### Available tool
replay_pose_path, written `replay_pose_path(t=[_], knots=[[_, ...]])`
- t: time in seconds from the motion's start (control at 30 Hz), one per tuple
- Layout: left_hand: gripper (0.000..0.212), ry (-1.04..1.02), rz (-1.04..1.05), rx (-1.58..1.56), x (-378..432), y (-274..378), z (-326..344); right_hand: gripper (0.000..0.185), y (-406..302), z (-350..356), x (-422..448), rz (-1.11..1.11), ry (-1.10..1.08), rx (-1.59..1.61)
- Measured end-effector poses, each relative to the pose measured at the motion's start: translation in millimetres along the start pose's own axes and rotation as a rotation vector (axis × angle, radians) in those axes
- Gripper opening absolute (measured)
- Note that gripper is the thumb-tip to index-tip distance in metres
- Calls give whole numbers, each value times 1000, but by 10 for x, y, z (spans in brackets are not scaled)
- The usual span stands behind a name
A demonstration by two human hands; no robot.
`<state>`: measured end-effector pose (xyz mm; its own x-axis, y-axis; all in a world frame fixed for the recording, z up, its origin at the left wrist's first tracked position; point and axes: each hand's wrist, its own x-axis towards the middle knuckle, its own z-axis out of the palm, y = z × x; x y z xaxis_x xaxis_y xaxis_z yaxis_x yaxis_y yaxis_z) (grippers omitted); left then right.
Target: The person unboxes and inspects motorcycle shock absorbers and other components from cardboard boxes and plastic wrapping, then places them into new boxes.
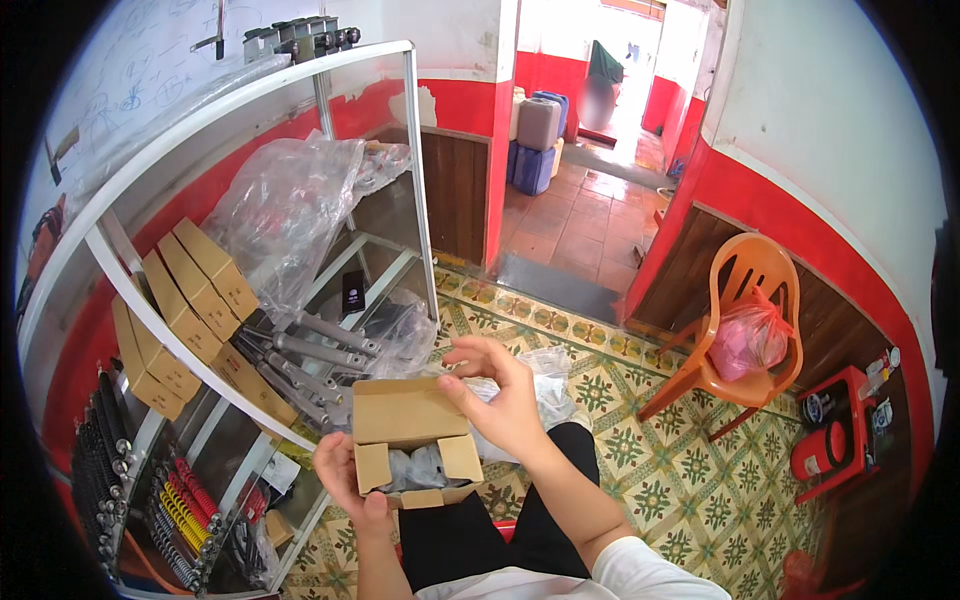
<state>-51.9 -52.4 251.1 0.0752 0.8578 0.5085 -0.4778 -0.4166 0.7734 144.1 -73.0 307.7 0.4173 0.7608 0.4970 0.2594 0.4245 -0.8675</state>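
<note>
Above my lap is a small brown cardboard box [418, 472] with its lid raised and its side flaps folded out. A clear plastic bag with something greyish lies inside; what the bag wraps cannot be made out. My left hand [349, 480] grips the box at its left side, thumb near the front corner. At the upper right corner of the raised lid [405, 411] is my right hand [499, 397], its thumb at the lid's edge and its other fingers spread. Whether the thumb presses on the lid is unclear.
A metal-framed shelf [420, 187] on the left holds closed cardboard boxes [202, 281], grey metal shock-absorber tubes [319, 345], a phone [353, 292] and plastic sheeting [292, 202]. Coil-spring shock absorbers [184, 510] stand lower down. An orange plastic chair [750, 375] bears a bag [750, 337] at right.
</note>
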Motion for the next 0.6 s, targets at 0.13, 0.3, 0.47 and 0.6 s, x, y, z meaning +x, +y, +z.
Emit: replay_pose_path(t=[0.13,0.3,0.47,0.6], knots=[[93,9,14,64,23,35,-30,41,-194,-48,-90,-85,-47,-114],[89,-6,13,142,113,198,46,61,-584,-44,-237,-110,-307,-137],[91,-150,-37,183,218,368,164,92,-577,50,-342,-54,-352,-80],[90,-230,-97,203,256,495,282,90,-517,129,-354,-35,-244,0]])
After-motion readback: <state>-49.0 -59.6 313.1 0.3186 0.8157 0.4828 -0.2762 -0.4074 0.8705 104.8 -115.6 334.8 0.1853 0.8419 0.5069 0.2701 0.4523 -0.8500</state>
